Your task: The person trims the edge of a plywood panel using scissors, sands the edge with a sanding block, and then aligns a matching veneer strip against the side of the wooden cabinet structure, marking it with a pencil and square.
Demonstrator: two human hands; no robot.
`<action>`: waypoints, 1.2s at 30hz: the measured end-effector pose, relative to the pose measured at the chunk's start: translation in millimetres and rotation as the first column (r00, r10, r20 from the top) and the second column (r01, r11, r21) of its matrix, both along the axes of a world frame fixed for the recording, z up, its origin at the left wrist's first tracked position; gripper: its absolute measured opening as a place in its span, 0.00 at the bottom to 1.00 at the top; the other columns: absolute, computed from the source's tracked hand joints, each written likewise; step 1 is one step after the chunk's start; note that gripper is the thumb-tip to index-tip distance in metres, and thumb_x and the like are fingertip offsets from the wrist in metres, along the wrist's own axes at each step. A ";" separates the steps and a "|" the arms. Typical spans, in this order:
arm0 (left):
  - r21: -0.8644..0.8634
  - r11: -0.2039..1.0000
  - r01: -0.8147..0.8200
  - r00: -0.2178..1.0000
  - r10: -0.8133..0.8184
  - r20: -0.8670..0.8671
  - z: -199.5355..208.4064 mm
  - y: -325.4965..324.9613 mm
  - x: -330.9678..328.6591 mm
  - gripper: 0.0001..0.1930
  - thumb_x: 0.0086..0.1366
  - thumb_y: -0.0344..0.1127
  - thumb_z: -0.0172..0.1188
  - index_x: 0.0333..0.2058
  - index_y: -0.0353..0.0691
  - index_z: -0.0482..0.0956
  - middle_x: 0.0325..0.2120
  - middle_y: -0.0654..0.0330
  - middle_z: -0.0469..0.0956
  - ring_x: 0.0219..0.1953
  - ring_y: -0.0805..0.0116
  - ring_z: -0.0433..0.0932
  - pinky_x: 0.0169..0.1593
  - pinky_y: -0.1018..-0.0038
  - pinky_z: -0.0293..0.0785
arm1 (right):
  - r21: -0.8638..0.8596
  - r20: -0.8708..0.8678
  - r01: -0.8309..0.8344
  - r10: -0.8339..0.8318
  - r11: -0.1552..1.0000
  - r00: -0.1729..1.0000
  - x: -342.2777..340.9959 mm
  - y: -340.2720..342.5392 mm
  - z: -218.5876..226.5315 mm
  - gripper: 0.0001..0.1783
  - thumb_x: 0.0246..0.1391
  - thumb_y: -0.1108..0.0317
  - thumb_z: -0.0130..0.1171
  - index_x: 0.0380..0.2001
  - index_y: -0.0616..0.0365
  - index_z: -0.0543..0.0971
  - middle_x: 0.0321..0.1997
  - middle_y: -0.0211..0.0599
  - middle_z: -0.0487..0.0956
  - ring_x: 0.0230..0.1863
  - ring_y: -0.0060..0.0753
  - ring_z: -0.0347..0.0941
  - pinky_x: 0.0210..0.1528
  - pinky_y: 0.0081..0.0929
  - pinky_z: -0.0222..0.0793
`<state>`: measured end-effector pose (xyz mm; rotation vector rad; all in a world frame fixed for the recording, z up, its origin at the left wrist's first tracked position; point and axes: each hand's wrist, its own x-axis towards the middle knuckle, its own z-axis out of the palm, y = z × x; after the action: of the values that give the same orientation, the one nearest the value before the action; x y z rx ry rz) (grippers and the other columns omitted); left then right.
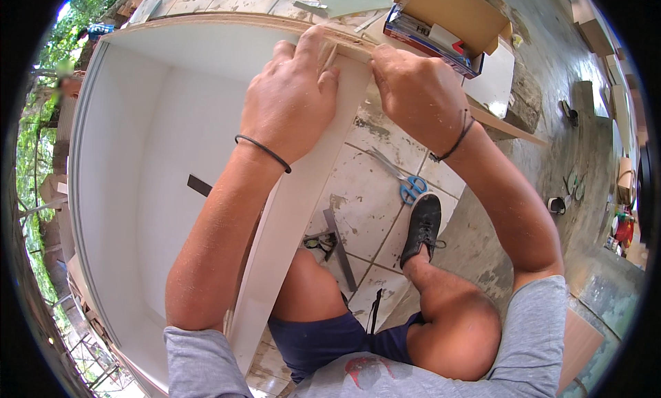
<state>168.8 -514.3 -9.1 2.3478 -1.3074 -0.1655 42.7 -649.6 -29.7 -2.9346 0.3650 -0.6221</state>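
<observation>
Left hand (292, 98) rests, grip half-open, on white cabinet (317, 177); right hand (420, 85) curls alongside, grip unclear.

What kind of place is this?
Probably a small, open-sided woodworking or furniture workshop: a large white box-shaped unit with raw wooden edges is at hand, blue-handled metal scissors lie on marked, white square tiles, and green leafy foliage shows beyond.

Passable: cabinet (118, 191) interior, left; gap between white panel (306, 184) and scissors (401, 177), centre | Blocking: left hand (292, 98), upper centre; open box (447, 9), upper right; shoe (421, 226), right of centre
</observation>
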 end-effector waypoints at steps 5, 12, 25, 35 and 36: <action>-0.057 0.998 0.032 0.999 -0.032 0.001 -2.9 2.4 5.6 0.25 0.65 0.43 0.53 0.60 0.46 0.64 0.50 0.46 0.71 0.53 0.48 0.72 0.54 0.61 0.69 | 0.101 -0.058 0.032 -0.026 0.994 0.998 -0.2 -3.0 9.8 0.08 0.52 0.70 0.51 0.32 0.63 0.75 0.24 0.50 0.79 0.27 0.50 0.79 0.31 0.37 0.77; -0.012 1.000 -0.009 0.984 0.011 0.180 0.3 -2.8 6.5 0.28 0.59 0.40 0.62 0.59 0.47 0.68 0.53 0.51 0.66 0.58 0.51 0.64 0.60 0.60 0.62 | 0.289 -0.023 0.069 -0.065 0.955 0.998 -44.2 -23.7 11.1 0.08 0.51 0.66 0.54 0.25 0.60 0.78 0.22 0.47 0.79 0.30 0.47 0.79 0.31 0.40 0.75; 0.191 0.758 0.624 0.756 -0.647 0.095 42.4 -56.8 50.2 0.16 0.53 0.32 0.67 0.41 0.37 0.80 0.35 0.54 0.79 0.35 0.56 0.79 0.41 0.69 0.75 | 0.218 0.021 0.020 -0.025 0.976 0.999 -40.2 -14.8 7.7 0.04 0.46 0.73 0.52 0.23 0.59 0.76 0.23 0.44 0.79 0.28 0.41 0.80 0.29 0.34 0.75; 0.229 0.742 0.630 0.756 -0.653 0.035 45.5 -61.5 47.2 0.13 0.54 0.32 0.66 0.38 0.35 0.79 0.33 0.53 0.78 0.35 0.55 0.79 0.40 0.68 0.75 | 0.212 0.046 0.014 -0.025 0.977 0.999 -38.6 -13.6 1.8 0.04 0.46 0.72 0.52 0.22 0.60 0.75 0.21 0.43 0.79 0.27 0.40 0.80 0.27 0.32 0.75; 0.231 0.740 0.632 0.755 -0.655 0.033 43.0 -60.1 48.6 0.13 0.54 0.32 0.66 0.38 0.35 0.79 0.33 0.53 0.78 0.35 0.55 0.79 0.40 0.68 0.75 | 0.215 0.047 0.017 -0.027 0.976 0.999 -38.1 -13.3 2.3 0.04 0.46 0.72 0.52 0.22 0.60 0.75 0.21 0.43 0.79 0.27 0.40 0.80 0.27 0.32 0.75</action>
<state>217.4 -574.4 33.9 1.9656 -2.2262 -0.4022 4.7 -662.9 -27.4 -2.7082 0.4311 -0.6147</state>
